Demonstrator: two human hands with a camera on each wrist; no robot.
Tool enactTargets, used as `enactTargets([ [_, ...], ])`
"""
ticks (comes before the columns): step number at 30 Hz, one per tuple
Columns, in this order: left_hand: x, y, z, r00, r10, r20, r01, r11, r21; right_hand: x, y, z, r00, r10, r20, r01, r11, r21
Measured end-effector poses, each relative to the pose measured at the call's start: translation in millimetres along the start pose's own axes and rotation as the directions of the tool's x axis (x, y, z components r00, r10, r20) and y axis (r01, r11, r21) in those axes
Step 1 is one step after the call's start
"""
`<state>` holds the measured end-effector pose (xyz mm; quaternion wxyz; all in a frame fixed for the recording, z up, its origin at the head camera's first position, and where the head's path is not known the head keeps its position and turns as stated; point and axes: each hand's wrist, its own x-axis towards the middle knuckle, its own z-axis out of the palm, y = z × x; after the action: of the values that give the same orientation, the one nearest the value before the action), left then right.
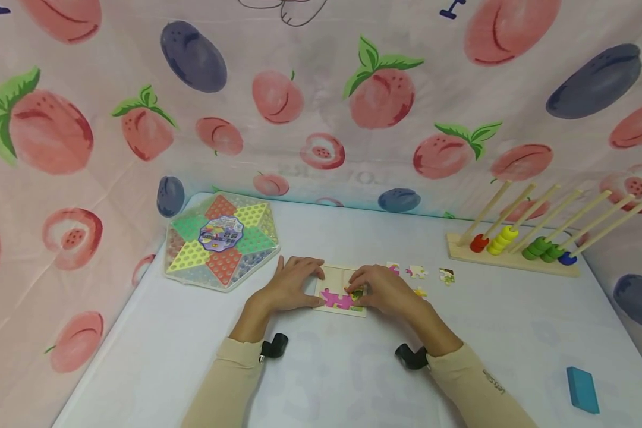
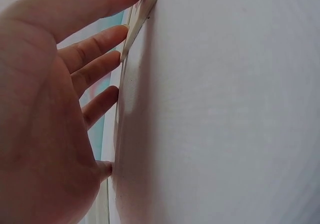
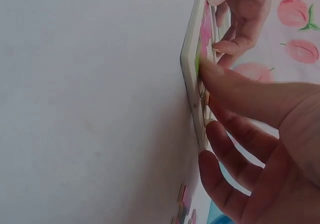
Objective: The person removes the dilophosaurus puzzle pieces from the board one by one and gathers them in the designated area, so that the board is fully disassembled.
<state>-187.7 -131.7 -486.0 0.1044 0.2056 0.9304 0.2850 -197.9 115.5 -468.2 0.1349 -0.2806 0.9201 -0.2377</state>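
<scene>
A small wooden jigsaw board (image 1: 333,274) lies flat on the table, with pink pieces (image 1: 338,299) fitted along its lower part. My left hand (image 1: 290,286) holds the board's left side, thumb at the lower corner and fingers at the upper one. At the right side, my right hand (image 1: 389,292) has its thumb and fingers around a green-and-dark puzzle piece (image 1: 357,293), which they partly hide. In the right wrist view, the right thumb (image 3: 220,79) lies on the board's face and the other fingers curl near its far edge.
Loose puzzle pieces (image 1: 417,271) lie right of the board. A star-patterned Chinese checkers box (image 1: 222,241) sits at the back left. A wooden peg stand (image 1: 513,261) with coloured beads stands at the back right, and a blue block (image 1: 583,389) lies at the front right.
</scene>
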Motion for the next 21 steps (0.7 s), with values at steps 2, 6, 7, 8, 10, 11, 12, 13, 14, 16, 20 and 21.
enactTargets([
  [2, 0.2, 0.0, 0.0, 1.000, 0.000, -0.002, 0.000, 1.000, -0.001, 1.6, 0.2, -0.3, 1.000, -0.020, 0.000, 0.020, 1.000, 0.005],
  [6, 0.5, 0.4, 0.2, 1.000, -0.007, -0.002, 0.007, 1.000, 0.001, 4.4, 0.2, -0.8, 1.000, -0.030, 0.000, 0.030, 1.000, 0.005],
  [7, 0.6, 0.4, 0.5, 1.000, -0.008, -0.003, 0.008, 1.000, 0.004, 4.8, 0.1, -0.6, 1.000, -0.023, 0.002, 0.023, 1.000, 0.006],
  [8, 1.0, 0.3, 0.9, 1.000, -0.009, -0.003, 0.009, 1.000, 0.007, 5.1, 0.2, -0.5, 1.000, -0.016, 0.002, 0.016, 1.000, 0.008],
  [10, 1.6, -0.2, 1.5, 1.000, -0.010, -0.003, 0.010, 1.000, 0.014, 5.3, 0.0, 0.0, 1.000, 0.000, 0.001, 0.000, 1.000, 0.012],
  [11, 2.0, -0.6, 1.9, 1.000, -0.009, -0.003, 0.009, 1.000, 0.018, 5.2, -0.1, 0.1, 1.000, 0.007, 0.000, -0.007, 1.000, 0.014],
  [12, 2.4, -1.1, 2.2, 1.000, -0.009, -0.002, 0.009, 1.000, 0.022, 5.0, -0.5, 0.3, 1.000, 0.016, -0.001, -0.016, 1.000, 0.022],
  [13, 2.7, -1.5, 2.4, 1.000, -0.007, -0.002, 0.007, 1.000, 0.023, 4.8, -0.8, 0.5, 1.000, 0.021, -0.002, -0.021, 0.999, 0.029],
  [14, 3.0, -2.0, 2.4, 1.000, -0.007, -0.001, 0.007, 1.000, 0.026, 4.4, -1.1, 0.7, 1.000, 0.019, -0.005, -0.019, 0.999, 0.030],
  [16, 3.1, -2.7, 2.6, 1.000, -0.005, -0.003, 0.005, 1.000, 0.027, 3.8, -1.8, 1.2, 1.000, 0.012, -0.013, -0.012, 1.000, 0.025],
  [20, 3.1, -3.7, 2.8, 1.000, -0.003, -0.004, 0.003, 1.000, 0.024, 2.9, -3.3, 1.6, 1.000, -0.001, -0.025, 0.002, 1.000, 0.014],
  [21, 3.2, -4.0, 2.9, 1.000, -0.002, -0.005, 0.002, 1.000, 0.023, 2.8, -3.4, 1.7, 1.000, -0.002, -0.029, 0.002, 1.000, 0.013],
])
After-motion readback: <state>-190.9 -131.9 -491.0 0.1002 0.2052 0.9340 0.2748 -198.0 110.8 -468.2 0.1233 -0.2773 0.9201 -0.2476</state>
